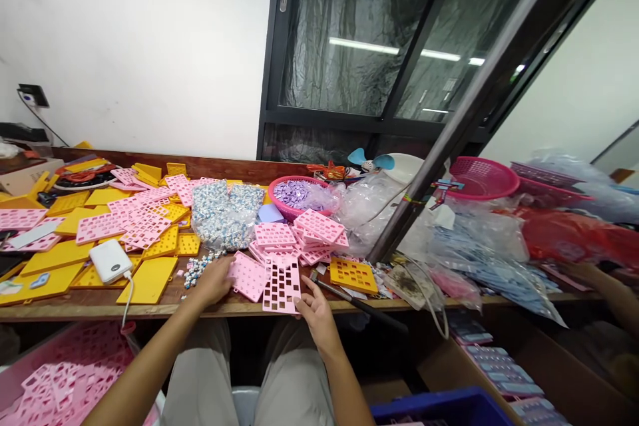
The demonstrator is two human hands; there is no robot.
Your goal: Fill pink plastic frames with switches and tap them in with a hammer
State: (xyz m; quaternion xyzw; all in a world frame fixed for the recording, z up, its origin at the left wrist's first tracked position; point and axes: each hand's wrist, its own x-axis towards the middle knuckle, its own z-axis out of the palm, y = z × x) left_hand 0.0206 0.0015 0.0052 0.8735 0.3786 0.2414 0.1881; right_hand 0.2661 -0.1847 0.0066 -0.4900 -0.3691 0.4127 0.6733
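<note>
My right hand (315, 311) pinches the lower right corner of a pink grid panel (281, 287) with square holes, thumb on top. My left hand (215, 283) is closed at the left edge of another pink panel (247, 275), which has small raised bumps; its fingertips are partly hidden. The two panels meet side by side at the table's front edge. Small blue and white pieces (196, 271) lie loose beside my left hand. Right behind the panels rises a stack of pink panels (319, 226).
A bag of blue-white pieces (219, 213) and a pink basket (272, 190) of purple pieces stand behind. Yellow panels (150, 279) and a white power bank (110, 261) are left. A hammer (349, 296), a yellow grid panel (353, 275) and a slanted metal pole (424, 193) are right.
</note>
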